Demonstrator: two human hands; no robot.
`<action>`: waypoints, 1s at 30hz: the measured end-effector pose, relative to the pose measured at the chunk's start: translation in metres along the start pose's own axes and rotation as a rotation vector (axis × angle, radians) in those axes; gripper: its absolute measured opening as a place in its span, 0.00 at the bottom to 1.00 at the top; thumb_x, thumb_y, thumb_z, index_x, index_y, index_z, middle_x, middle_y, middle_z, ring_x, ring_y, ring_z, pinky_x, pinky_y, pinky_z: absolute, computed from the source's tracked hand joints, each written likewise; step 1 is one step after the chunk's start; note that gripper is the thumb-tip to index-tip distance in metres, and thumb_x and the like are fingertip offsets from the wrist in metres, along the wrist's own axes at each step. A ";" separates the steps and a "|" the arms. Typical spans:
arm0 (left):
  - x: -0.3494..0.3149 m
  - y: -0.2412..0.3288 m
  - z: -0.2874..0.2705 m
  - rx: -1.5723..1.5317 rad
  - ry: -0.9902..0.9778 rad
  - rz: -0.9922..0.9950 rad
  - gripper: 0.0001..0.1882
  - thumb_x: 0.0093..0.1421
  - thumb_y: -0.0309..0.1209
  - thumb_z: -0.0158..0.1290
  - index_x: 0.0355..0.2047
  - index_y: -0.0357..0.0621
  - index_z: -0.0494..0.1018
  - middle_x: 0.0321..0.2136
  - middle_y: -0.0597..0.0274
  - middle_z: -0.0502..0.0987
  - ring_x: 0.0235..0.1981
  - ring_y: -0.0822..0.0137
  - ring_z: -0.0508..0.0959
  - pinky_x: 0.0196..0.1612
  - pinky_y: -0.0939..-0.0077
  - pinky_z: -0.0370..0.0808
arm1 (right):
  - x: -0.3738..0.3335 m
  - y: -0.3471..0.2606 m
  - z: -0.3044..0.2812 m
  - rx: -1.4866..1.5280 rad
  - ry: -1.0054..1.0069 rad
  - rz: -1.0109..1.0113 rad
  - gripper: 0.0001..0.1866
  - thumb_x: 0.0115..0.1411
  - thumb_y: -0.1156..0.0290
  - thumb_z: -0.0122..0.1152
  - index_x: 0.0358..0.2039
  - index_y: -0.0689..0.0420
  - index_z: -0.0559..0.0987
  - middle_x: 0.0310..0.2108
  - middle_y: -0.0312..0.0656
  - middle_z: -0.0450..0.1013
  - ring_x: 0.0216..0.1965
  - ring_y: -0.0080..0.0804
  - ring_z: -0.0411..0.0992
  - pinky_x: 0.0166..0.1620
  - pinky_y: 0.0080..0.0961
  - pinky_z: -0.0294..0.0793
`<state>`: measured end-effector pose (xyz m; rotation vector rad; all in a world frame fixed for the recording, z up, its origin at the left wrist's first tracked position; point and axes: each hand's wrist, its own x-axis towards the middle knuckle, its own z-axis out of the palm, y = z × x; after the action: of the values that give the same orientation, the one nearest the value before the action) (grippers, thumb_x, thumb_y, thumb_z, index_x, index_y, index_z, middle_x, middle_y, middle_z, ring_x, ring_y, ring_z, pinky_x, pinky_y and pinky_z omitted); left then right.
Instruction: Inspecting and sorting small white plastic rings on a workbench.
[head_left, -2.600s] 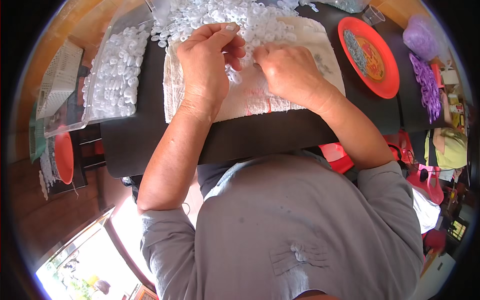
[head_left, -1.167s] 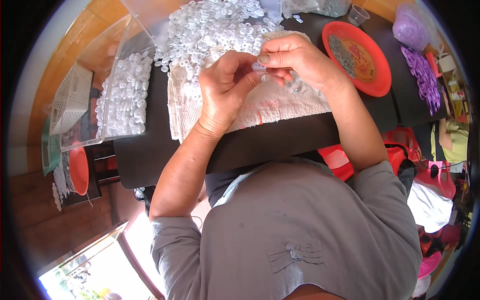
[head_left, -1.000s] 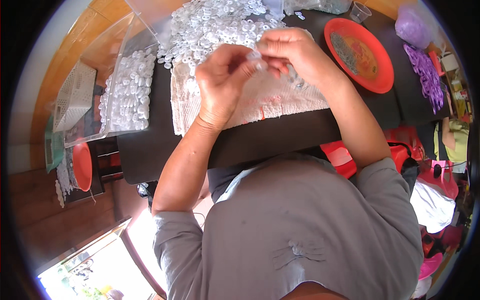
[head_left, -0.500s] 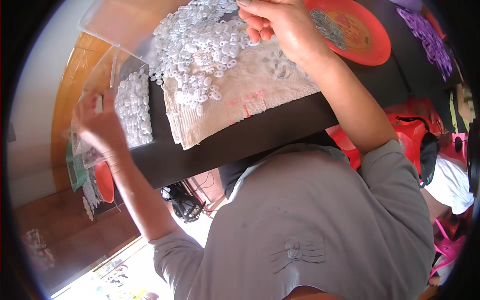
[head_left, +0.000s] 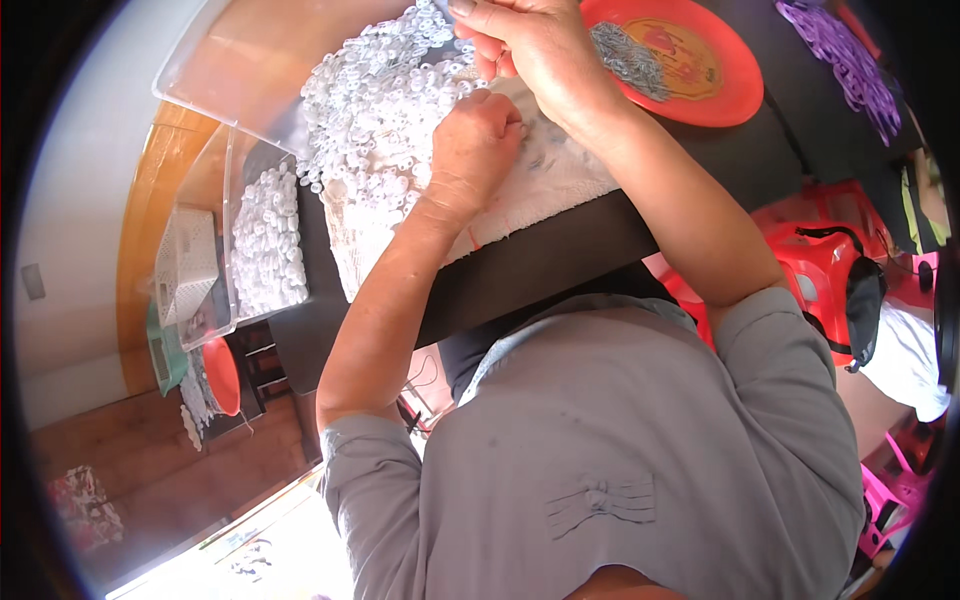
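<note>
A heap of small white oval plastic pieces with holes [head_left: 375, 110] covers the left of a beige cloth [head_left: 560, 175] on the dark table. My left hand [head_left: 472, 150] rests at the heap's right edge, over the cloth, its fingers curled down; whatever they hold is hidden. Just above it, my right hand [head_left: 545, 50] has thumb and fingers drawn together near the top edge of the picture, and I cannot make out what is between them. To the right of that hand, a red plate [head_left: 735, 75] holds a pile of small grey metal pieces [head_left: 630, 62].
Left of the cloth, a clear plastic box [head_left: 232, 200] contains more white pieces. Beyond it are a white basket [head_left: 187, 260] and a red bowl [head_left: 222, 375]. Purple linked pieces [head_left: 845, 65] lie at the far right. A red plastic chair [head_left: 815, 270] stands beside me.
My left hand has moved right from over the clear box to the cloth, beside my right hand. The right hand stays near the top, shifted slightly left in the picture.
</note>
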<state>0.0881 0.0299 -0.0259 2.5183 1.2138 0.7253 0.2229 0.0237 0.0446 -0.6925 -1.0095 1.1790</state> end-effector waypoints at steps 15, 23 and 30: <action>-0.002 0.011 -0.034 -0.560 0.225 -0.426 0.08 0.54 0.28 0.55 0.30 0.34 0.77 0.21 0.60 0.76 0.21 0.65 0.74 0.26 0.72 0.71 | 0.005 0.016 -0.004 -0.308 -0.024 -0.165 0.10 0.60 0.73 0.60 0.22 0.61 0.74 0.16 0.33 0.66 0.18 0.17 0.63 0.21 0.16 0.61; -0.015 0.006 -0.098 -1.124 0.179 -0.479 0.08 0.58 0.25 0.53 0.30 0.29 0.75 0.22 0.57 0.74 0.20 0.70 0.71 0.22 0.78 0.67 | -0.007 0.020 0.009 -0.478 -0.379 -0.320 0.06 0.56 0.79 0.61 0.35 0.65 0.79 0.27 0.42 0.77 0.29 0.23 0.74 0.33 0.20 0.73; -0.023 -0.005 -0.098 -1.284 0.094 -0.549 0.09 0.60 0.24 0.50 0.31 0.28 0.75 0.24 0.54 0.75 0.21 0.67 0.72 0.23 0.74 0.68 | -0.012 0.022 0.013 -0.499 -0.341 -0.405 0.03 0.54 0.80 0.63 0.29 0.64 0.78 0.23 0.40 0.76 0.26 0.21 0.73 0.30 0.20 0.72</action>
<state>0.0201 0.0166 0.0471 1.0688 0.8975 1.0041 0.2011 0.0176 0.0275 -0.6378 -1.6770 0.6996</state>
